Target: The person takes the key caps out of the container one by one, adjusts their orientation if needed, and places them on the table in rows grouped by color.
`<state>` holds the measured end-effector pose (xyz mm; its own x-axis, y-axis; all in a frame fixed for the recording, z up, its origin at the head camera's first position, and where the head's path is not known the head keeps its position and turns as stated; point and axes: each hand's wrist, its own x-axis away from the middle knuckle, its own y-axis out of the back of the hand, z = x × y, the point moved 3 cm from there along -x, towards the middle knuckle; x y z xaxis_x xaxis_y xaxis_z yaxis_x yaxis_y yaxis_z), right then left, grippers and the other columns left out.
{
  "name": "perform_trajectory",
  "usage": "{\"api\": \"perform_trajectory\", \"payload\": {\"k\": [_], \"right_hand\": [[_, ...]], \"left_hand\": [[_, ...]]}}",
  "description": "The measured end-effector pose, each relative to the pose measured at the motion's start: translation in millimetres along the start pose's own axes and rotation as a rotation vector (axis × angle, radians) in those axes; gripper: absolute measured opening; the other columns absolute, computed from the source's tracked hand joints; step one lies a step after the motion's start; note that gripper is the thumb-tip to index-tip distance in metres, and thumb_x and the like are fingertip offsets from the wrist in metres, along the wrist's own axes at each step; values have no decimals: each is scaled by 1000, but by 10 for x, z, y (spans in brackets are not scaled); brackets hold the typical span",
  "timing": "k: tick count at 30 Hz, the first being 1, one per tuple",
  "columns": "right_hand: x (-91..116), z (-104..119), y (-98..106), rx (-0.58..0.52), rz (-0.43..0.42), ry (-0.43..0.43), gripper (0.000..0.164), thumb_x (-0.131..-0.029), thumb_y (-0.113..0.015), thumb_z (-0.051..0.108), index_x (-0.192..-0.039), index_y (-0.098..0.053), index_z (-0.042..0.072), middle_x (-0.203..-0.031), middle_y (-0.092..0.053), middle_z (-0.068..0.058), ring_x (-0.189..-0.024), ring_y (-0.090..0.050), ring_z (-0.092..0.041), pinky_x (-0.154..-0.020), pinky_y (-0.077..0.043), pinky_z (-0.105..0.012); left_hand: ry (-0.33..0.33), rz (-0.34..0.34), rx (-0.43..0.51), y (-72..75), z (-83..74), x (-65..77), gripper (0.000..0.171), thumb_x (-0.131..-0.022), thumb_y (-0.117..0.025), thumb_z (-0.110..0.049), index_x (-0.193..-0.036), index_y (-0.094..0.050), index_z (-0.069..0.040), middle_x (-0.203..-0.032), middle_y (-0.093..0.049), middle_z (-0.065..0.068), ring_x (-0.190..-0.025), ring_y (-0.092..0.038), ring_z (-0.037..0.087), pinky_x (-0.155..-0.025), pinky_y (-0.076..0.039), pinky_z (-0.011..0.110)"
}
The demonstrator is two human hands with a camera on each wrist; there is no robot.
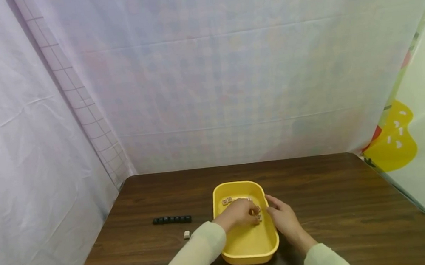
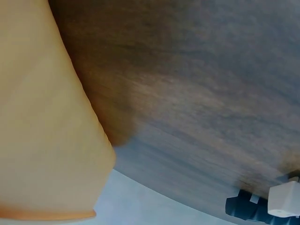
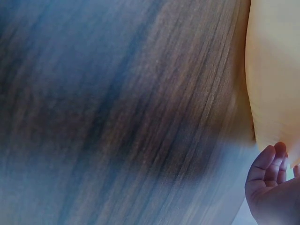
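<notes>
A yellow plastic tub [image 1: 246, 248] stands on the dark wooden table, with several small tan keycaps [image 1: 227, 200] inside it. My left hand [image 1: 239, 213] reaches over the left rim, its bent fingers down at a few keycaps by the right wall; I cannot tell whether it pinches one. My right hand [image 1: 287, 223] lies along the outside of the right wall, thumb near the rim. Its fingertips [image 3: 280, 146] meet the tub's outer side [image 3: 276, 70] in the right wrist view. The left wrist view has the tub wall [image 2: 47, 117] but no left hand.
Left of the tub, a row of black keycaps [image 1: 172, 219] lies on the table [image 1: 151, 258]. A single white keycap [image 1: 186, 234] sits in front of it, near the left sleeve [image 1: 194, 258]. A pale curtain [image 1: 231, 83] hangs behind the table's far edge.
</notes>
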<state>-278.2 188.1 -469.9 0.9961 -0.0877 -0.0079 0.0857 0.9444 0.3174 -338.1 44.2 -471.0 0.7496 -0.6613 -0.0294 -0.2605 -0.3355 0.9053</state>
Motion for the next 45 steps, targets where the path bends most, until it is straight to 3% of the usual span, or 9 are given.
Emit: {"api": "perform_trajectory", "payload": {"k": [5,10,13,19,25,28,35,41,45], "right_hand": [[1,15,3,-3,-5,10,47,-98,-48,5,-144,-46,-5,-130,-55,-32,-103,-63,-33,-81,-55,-39],[3,26,15,0,-11,0,47,-98,-48,5,-144,-46,-3,-126,-58,-30,-100,-63,-31,-79,-54,-36],[0,29,21,-2,-8,-8,48,-98,-48,6,-145,-46,-3,-125,-58,-30,-99,-63,-32,-78,-53,-36],[-6,25,33,-2,-5,-7,49,-98,-47,6,-145,-44,-4,-131,-55,-32,-100,-63,-33,-79,-54,-37],[-10,22,31,-4,7,-15,49,-99,-46,7,-147,-43,-3,-139,-48,-33,-107,-61,-34,-84,-53,-39],[-9,17,29,0,12,-23,49,-99,-46,8,-147,-42,-3,-141,-46,-33,-109,-60,-34,-85,-53,-41],[-15,3,14,8,17,-26,49,-100,-46,9,-147,-42,-2,-142,-46,-33,-109,-60,-34,-85,-53,-40],[-11,4,-5,-7,15,-24,49,-100,-46,8,-147,-43,-2,-140,-47,-32,-108,-60,-33,-83,-53,-39],[-9,10,-15,-12,13,-19,48,-99,-46,8,-147,-43,-3,-139,-49,-32,-107,-60,-32,-82,-53,-37]], "left_hand": [[26,-62,58,77,-4,66,13,-86,-78,-19,-96,-75,-11,-84,-68,-7,-74,-58,3,-70,-47,17],[114,-114,247,185,26,137,13,-85,-77,-9,-95,-69,-9,-78,-63,-7,-64,-58,5,-62,-49,21],[131,-151,358,244,47,175,13,-86,-75,-4,-96,-66,-8,-80,-64,-5,-65,-60,6,-59,-51,22],[138,-181,470,331,93,240,9,-90,-72,-6,-96,-66,-9,-76,-64,-3,-66,-64,15,-56,-50,25],[161,-213,512,381,104,292,13,-89,-70,-2,-99,-67,-8,-76,-65,-1,-67,-64,17,-57,-50,26],[178,-219,555,393,102,309,11,-90,-71,-7,-100,-68,-9,-79,-65,-1,-69,-64,16,-61,-53,30],[187,-261,617,416,129,358,14,-94,-71,-21,-99,-70,-8,-80,-67,1,-79,-68,34,-70,-56,46],[205,-291,537,497,226,493,38,-93,-72,-22,-125,-67,-4,-96,-68,-2,-90,-65,17,-77,-56,34],[204,-299,518,575,339,662,35,-93,-71,-21,-123,-69,-3,-105,-69,1,-97,-64,18,-81,-55,34]]}}
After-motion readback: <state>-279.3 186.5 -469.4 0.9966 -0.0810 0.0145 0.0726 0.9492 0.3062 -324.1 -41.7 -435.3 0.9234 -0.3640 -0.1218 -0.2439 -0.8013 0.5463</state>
